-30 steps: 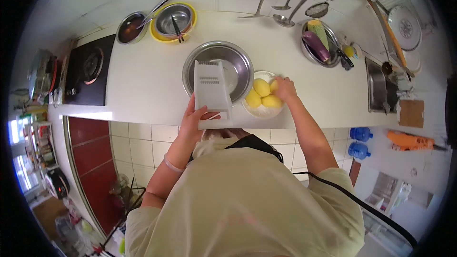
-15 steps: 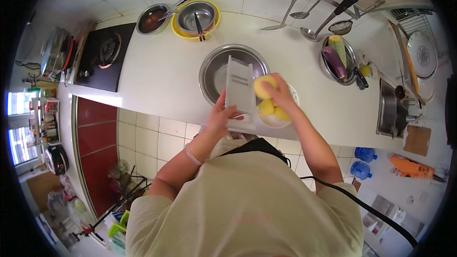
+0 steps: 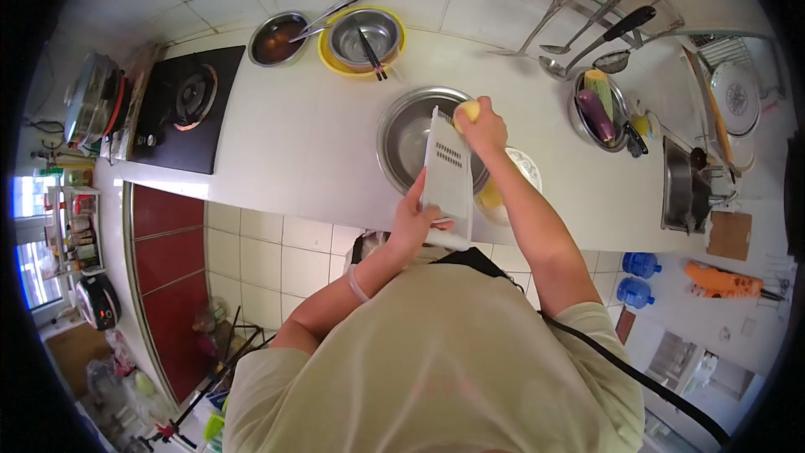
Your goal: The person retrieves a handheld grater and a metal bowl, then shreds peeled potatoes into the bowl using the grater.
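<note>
Up along the grater [image 3: 449, 180] our right hand [image 3: 487, 128] has carried a peeled potato [image 3: 469, 114], which half a second ago was beside the grater's right edge and is now at its upper end. That potato sits right of the middle of the frame, above the right side of a wide metal bowl [image 3: 386, 149], with our right fingers curled round it; they hide too much for us to tell which way its long axis points. Our left hand [image 3: 414, 225] grips the grater by its lower half, thumb over the face and fingers behind. The grater's long axis runs nearly up and down the frame, its top over the bowl and its foot by our shirt, so the potato lies at the far end from our left hand, and our right is much the nearer. We cannot tell whether potato and grater touch, or whether the grater rests on the bowl's rim. Just right of the bowl, partly under our right forearm, is a plate [image 3: 527, 166] with more potato [image 3: 491, 195] on it. Farther out, an eggplant [image 3: 594, 115] and a squash [image 3: 598, 84] lie in a bowl at upper right, and a stove [image 3: 186, 109] is at upper left.
</note>
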`<control>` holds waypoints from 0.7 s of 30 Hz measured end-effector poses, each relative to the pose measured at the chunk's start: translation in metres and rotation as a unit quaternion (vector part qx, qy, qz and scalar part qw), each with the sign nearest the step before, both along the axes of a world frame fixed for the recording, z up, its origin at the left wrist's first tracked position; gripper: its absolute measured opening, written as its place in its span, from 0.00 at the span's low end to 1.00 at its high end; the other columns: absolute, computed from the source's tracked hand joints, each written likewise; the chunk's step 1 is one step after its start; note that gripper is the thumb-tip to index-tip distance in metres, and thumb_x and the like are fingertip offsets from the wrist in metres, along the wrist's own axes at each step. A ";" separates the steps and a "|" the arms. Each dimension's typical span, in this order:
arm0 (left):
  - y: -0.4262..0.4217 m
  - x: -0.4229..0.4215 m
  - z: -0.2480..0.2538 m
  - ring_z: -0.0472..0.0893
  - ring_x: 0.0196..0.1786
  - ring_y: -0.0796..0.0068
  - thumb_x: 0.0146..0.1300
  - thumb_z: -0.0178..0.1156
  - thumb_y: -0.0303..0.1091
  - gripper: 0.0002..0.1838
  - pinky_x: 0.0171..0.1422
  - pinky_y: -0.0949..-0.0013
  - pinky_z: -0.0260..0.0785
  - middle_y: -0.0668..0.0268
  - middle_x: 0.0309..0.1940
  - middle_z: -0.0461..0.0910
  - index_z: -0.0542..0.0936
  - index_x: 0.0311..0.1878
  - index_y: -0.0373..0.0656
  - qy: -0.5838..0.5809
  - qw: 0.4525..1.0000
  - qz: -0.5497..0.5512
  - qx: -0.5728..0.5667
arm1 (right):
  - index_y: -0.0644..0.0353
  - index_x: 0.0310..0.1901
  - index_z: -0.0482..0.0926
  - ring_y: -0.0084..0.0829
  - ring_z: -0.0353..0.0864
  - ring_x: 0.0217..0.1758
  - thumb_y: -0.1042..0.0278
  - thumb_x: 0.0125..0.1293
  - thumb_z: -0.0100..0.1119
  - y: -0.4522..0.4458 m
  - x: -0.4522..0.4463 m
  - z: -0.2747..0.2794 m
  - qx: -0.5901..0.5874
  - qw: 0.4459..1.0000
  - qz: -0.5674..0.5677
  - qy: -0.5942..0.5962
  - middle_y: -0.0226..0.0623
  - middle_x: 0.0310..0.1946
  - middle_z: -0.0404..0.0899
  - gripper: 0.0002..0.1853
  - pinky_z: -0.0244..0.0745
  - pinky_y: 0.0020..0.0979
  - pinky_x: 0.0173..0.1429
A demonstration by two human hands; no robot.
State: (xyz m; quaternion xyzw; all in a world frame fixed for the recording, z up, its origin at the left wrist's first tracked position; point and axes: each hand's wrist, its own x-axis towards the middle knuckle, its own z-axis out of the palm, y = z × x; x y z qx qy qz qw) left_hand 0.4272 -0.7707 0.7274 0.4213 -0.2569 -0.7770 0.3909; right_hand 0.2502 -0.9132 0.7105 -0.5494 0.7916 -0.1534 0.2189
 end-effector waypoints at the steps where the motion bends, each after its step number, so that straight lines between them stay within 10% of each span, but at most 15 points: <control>1: -0.001 0.004 0.001 0.81 0.50 0.68 0.61 0.46 0.15 0.40 0.47 0.63 0.82 0.63 0.59 0.73 0.51 0.77 0.52 -0.002 1.000 0.004 0.002 | 0.56 0.56 0.69 0.54 0.83 0.40 0.41 0.58 0.59 -0.001 -0.001 -0.001 0.000 1.000 0.008 0.011 0.52 0.34 0.83 0.32 0.77 0.49 0.45; 8: -0.014 0.013 0.005 0.80 0.50 0.69 0.63 0.45 0.16 0.38 0.47 0.65 0.82 0.63 0.60 0.73 0.50 0.76 0.47 0.000 0.999 -0.019 0.036 | 0.55 0.55 0.71 0.54 0.83 0.41 0.43 0.60 0.59 0.083 0.020 0.037 -0.006 0.982 0.155 -0.108 0.52 0.36 0.83 0.29 0.76 0.49 0.46; 15: 0.000 0.011 0.014 0.80 0.49 0.71 0.64 0.45 0.16 0.38 0.46 0.67 0.82 0.62 0.62 0.71 0.49 0.76 0.46 -0.017 0.996 -0.059 -0.061 | 0.57 0.54 0.71 0.51 0.83 0.43 0.44 0.60 0.59 0.009 -0.007 -0.009 -0.061 0.992 -0.106 -0.030 0.51 0.38 0.83 0.29 0.76 0.45 0.48; 21: -0.021 0.013 0.015 0.81 0.50 0.70 0.64 0.45 0.16 0.38 0.46 0.67 0.81 0.62 0.61 0.71 0.48 0.77 0.46 -0.008 0.998 -0.056 0.009 | 0.58 0.54 0.72 0.50 0.83 0.43 0.43 0.59 0.60 0.089 0.016 0.040 -0.018 0.980 0.101 -0.171 0.50 0.38 0.83 0.29 0.76 0.44 0.48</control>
